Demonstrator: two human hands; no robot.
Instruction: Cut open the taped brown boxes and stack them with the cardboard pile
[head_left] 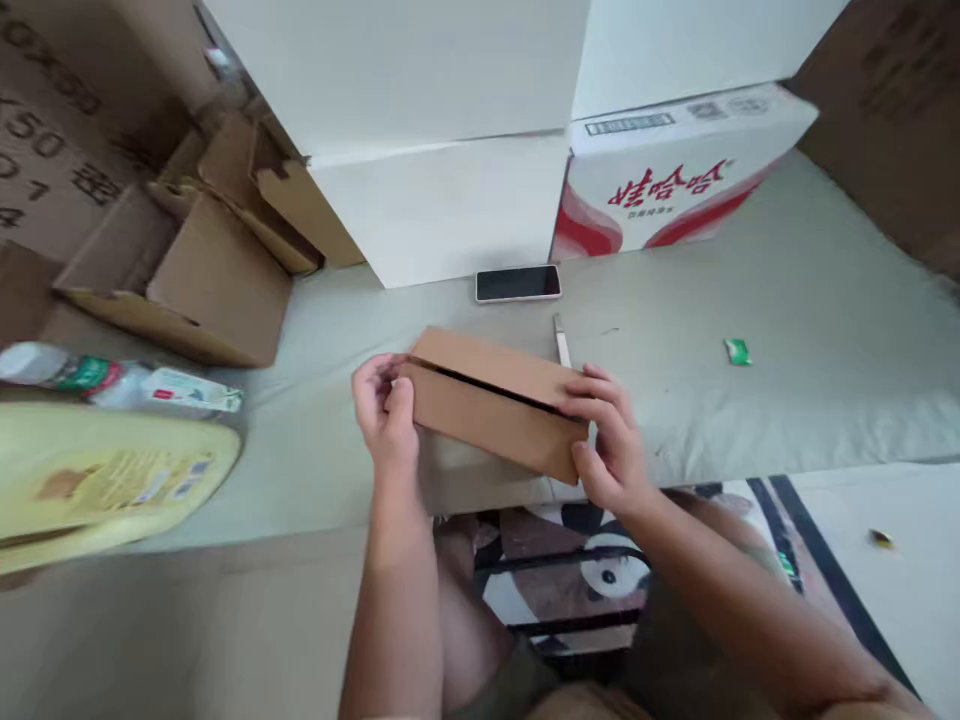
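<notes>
Between my two hands is a small brown cardboard box, tilted, with a dark gap running along its length between two panels. My left hand grips its left end, thumb on the near panel. At the right end, my right hand has its fingers over the top edge and its thumb on the near corner. Just behind the box lies a slim white and grey utility knife, its lower part hidden by the box. Farther back, a phone with a dark screen lies on the pale green cloth.
White cartons stand at the back, beside a red and white printed carton. Open brown boxes are at the left. Nearer are a plastic bottle and a large yellow container. A small green packet lies right.
</notes>
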